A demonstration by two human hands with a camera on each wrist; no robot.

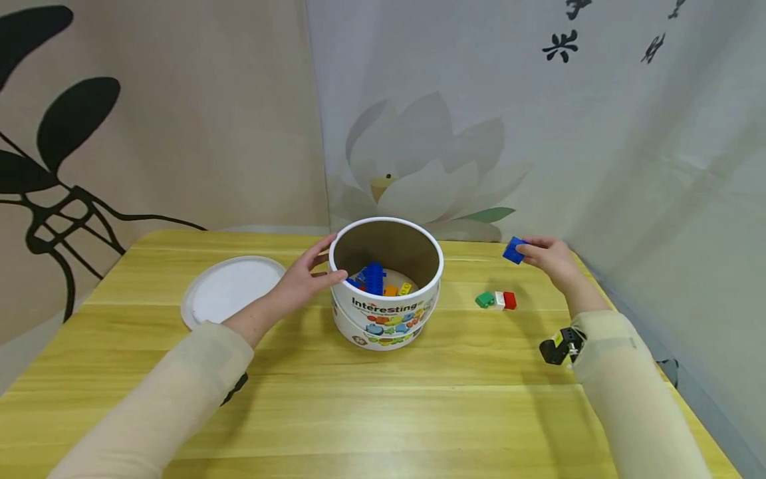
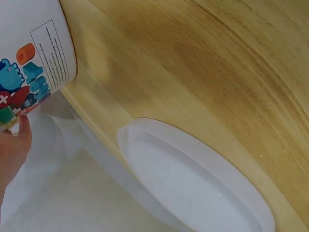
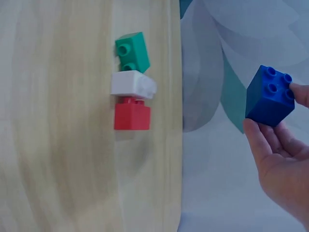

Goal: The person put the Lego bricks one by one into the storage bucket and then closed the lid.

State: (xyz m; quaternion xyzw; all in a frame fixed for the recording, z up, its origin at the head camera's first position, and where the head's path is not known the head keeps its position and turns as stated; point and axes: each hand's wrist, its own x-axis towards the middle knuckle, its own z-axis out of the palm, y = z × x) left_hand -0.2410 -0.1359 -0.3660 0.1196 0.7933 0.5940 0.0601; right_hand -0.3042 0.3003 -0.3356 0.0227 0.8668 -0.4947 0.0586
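Observation:
A white round bucket (image 1: pixel 385 319) with printed pictures stands on the table, several coloured bricks (image 1: pixel 374 278) lying inside. My left hand (image 1: pixel 302 283) rests against the bucket's left side, fingers spread and thumb at the rim. In the left wrist view, a fingertip touches its printed wall. My right hand (image 1: pixel 550 258) pinches a blue building brick (image 3: pixel 271 96) between thumb and fingers, raised above the table with its studs showing. Below it lie a green brick (image 3: pixel 133 52), a white brick (image 3: pixel 131 84) and a red brick (image 3: pixel 132 116) in a row.
A white round lid (image 1: pixel 230 289) lies on the wooden table (image 1: pixel 383 412) left of the bucket. Behind the table hangs a printed curtain (image 1: pixel 431 133). The table's right edge runs close to my right arm.

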